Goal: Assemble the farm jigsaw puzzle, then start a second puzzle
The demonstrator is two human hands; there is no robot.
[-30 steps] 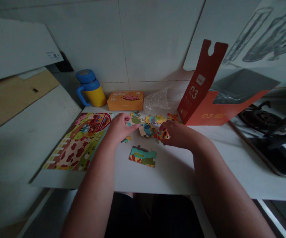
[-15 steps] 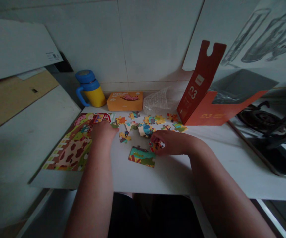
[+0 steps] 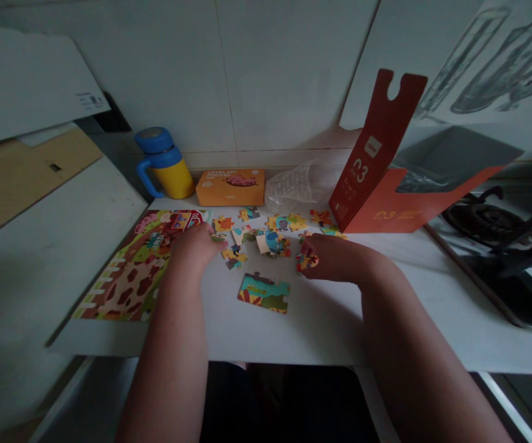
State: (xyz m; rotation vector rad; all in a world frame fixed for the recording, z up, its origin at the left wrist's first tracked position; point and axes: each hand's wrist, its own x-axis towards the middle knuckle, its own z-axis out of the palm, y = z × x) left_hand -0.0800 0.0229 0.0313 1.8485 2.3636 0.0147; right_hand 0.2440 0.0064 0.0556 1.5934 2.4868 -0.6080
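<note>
My right hand is closed in a pinch on a colourful puzzle piece, held just above the table. My left hand reaches over the edge of the farm picture sheet. Between its thumb and fingers shows a small greenish puzzle piece, partly hidden. Just right of that thumb lies a yellow and blue piece. Several loose pieces are scattered between and beyond my hands. Nearer to me, joined pieces with a green crocodile lie flat.
An orange puzzle box and crumpled clear plastic wrap stand along the wall. Left of them is a blue and yellow mug. An open red-orange carton stands at the right, beside a gas stove. Boards lean at the left.
My right hand has moved right with its puzzle piece, away from the crocodile pieces. My left hand has shifted slightly right, and the greenish piece has moved with it.
</note>
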